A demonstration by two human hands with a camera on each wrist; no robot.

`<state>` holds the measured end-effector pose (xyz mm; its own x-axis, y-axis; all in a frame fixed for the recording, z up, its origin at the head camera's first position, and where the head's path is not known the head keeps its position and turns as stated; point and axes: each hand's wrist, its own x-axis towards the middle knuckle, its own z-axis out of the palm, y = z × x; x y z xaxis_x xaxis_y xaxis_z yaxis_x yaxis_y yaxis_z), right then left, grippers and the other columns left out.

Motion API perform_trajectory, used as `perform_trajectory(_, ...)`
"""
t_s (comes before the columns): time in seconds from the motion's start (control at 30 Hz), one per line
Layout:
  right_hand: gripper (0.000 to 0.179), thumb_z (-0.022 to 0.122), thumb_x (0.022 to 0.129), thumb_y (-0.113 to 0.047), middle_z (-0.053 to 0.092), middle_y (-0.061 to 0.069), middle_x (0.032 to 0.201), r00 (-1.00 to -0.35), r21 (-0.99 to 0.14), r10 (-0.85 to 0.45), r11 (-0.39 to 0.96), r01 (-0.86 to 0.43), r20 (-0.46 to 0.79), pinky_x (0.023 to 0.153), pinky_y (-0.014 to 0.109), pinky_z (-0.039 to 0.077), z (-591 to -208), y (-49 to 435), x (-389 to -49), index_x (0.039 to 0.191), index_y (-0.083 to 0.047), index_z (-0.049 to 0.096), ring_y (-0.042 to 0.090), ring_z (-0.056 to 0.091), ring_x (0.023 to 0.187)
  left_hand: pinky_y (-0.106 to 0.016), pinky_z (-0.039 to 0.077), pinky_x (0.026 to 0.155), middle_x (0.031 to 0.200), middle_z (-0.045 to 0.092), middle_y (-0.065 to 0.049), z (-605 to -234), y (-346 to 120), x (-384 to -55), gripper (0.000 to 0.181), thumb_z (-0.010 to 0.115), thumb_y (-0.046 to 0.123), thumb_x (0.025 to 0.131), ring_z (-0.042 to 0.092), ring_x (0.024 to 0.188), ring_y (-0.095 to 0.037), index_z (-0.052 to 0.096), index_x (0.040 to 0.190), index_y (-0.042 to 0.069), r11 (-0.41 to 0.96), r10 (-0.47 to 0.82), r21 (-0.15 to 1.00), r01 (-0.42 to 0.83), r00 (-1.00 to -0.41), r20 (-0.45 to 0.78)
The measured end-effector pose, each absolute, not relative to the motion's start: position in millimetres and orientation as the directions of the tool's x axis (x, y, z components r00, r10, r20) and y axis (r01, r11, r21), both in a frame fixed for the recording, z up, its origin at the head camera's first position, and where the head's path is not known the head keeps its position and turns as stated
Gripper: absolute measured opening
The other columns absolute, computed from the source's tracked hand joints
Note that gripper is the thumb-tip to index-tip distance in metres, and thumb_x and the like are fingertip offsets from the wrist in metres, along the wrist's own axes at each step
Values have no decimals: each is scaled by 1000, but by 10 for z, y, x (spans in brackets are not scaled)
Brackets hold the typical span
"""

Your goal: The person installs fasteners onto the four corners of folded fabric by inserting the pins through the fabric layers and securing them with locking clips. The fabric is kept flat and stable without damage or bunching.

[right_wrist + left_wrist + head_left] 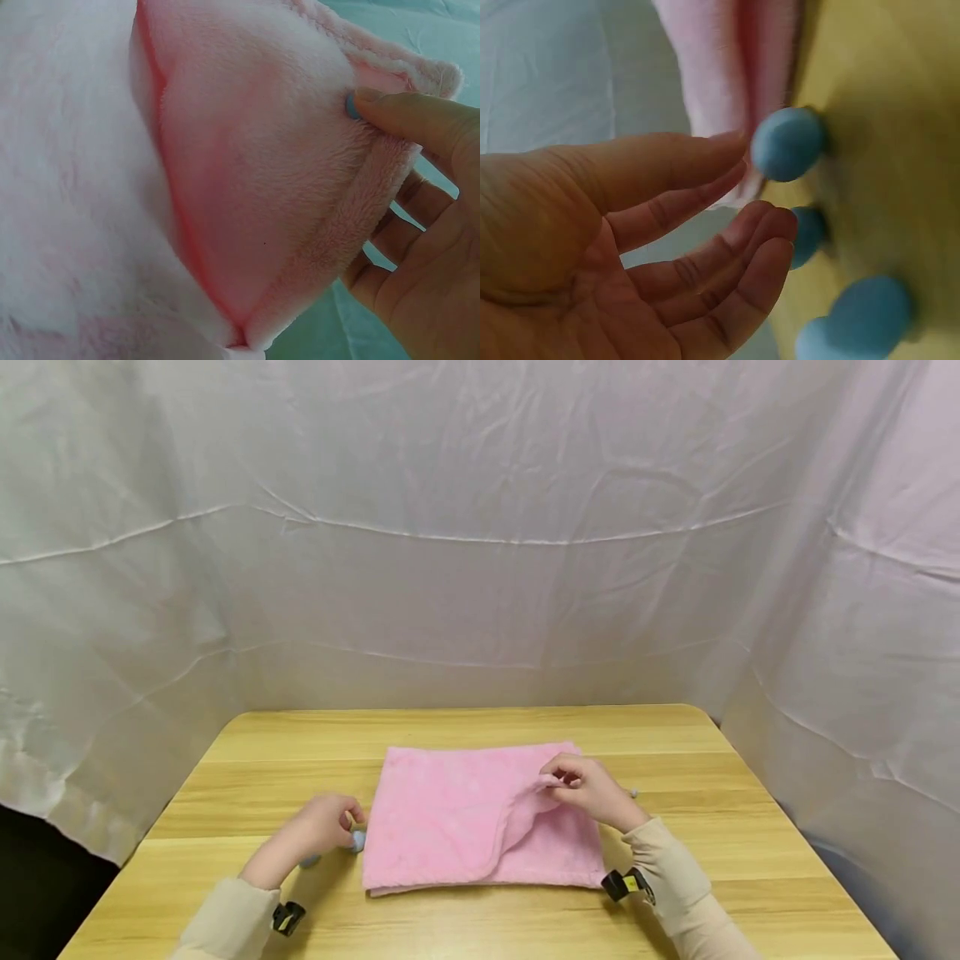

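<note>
A folded pink plush cloth lies on the wooden table. My right hand pinches a corner of its upper layer and holds it raised, so the layer curls back from the one below. In the right wrist view, the thumb lies on the fuzzy fabric, with a small blue spot at its tip; what this is, I cannot tell. My left hand hovers left of the cloth, fingers loosely bent, beside a small blue ball. The left wrist view shows its thumb and fingertips close to that ball, without a clear grip.
More blue balls sit on the table near the left hand. Another tiny blue thing shows beyond the right wrist. The wooden table has pale grey curtains behind it and at both sides.
</note>
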<state>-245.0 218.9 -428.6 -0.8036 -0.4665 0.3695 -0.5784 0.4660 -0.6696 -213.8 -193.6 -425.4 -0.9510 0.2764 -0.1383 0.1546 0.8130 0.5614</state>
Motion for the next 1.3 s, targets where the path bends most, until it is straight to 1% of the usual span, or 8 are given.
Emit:
perform_trajectory(0.1, 22, 68, 81, 4, 68, 6, 93, -810, -679, -462, 466, -567, 360, 72, 25, 52, -4289, 2194, -2448, 99, -8, 71, 2, 56, 81, -26, 38, 57, 71, 51, -3, -4333, -1904, -2100, 23, 74, -8, 72, 45, 64, -16, 64, 86, 7, 820, 266, 551, 154, -955, -128)
perform_trajectory(0.2, 22, 69, 81, 4, 68, 7, 93, -815, -687, -459, 465, -559, 353, 72, 26, 52, -4291, 2198, -2446, 99, -8, 71, 2, 56, 81, -24, 36, 55, 67, 49, -2, -4397, -1863, -2085, 24, 74, -9, 71, 44, 61, -15, 63, 84, 9, 835, 267, 523, 171, -957, -113)
perform_trajectory(0.4, 21, 71, 82, 1, 68, 6, 95, -821, -692, -456, 468, -550, 344, 73, 25, 52, -4286, 2186, -2432, 99, -9, 71, 3, 56, 82, -26, 38, 55, 69, 52, -2, -4440, -1816, -2089, 23, 72, -10, 72, 46, 62, -16, 61, 80, 9, 863, 232, 482, 154, -967, -107)
perform_trajectory(0.57, 20, 71, 81, 1, 68, 8, 95, -819, -694, -457, 461, -553, 348, 72, 25, 51, -4290, 2185, -2425, 99, -8, 71, 4, 56, 82, -27, 38, 57, 71, 52, -2, -4440, -1816, -2086, 20, 73, -6, 75, 45, 63, -17, 61, 78, 9, 870, 230, 467, 155, -967, -108)
perform_trajectory(0.77, 20, 70, 81, 1, 68, 7, 95, -814, -689, -467, 463, -557, 345, 73, 25, 51, -4300, 2208, -2442, 99, -9, 71, 3, 56, 83, -28, 38, 59, 72, 53, -1, -4396, -1837, -2095, 13, 71, 2, 79, 46, 66, -17, 60, 81, 9, 870, 233, 463, 171, -969, -78)
perform_trajectory(0.93, 20, 70, 82, 1, 67, 6, 94, -798, -664, -478, 466, -585, 368, 73, 23, 51, -4310, 2235, -2457, 99, -9, 70, 2, 55, 84, -27, 40, 57, 72, 55, -3, -4283, -1832, -2128, 7, 65, 6, 83, 48, 63, -16, 60, 87, 6, 836, 220, 526, 159, -974, -56)
perform_trajectory(1.2, 22, 68, 80, 7, 66, 9, 93, -769, -651, -504, 438, -621, 394, 74, 24, 51, -4316, 2211, -2447, 99, -5, 70, 8, 57, 84, -26, 41, 54, 80, 60, -6, -4024, -1664, -2224, 14, 60, 9, 89, 49, 61, -16, 59, 101, 4, 789, 230, 590, 172, -973, -24)
perform_trajectory(1.3, 23, 67, 80, 8, 67, 8, 93, -755, -643, -520, 428, -635, 399, 74, 23, 51, -4317, 2202, -2444, 98, -6, 70, 9, 58, 84, -27, 42, 56, 85, 62, -8, -3932, -1551, -2261, 16, 59, 13, 92, 50, 65, -16, 59, 106, 4, 773, 248, 604, 194, -969, -7)
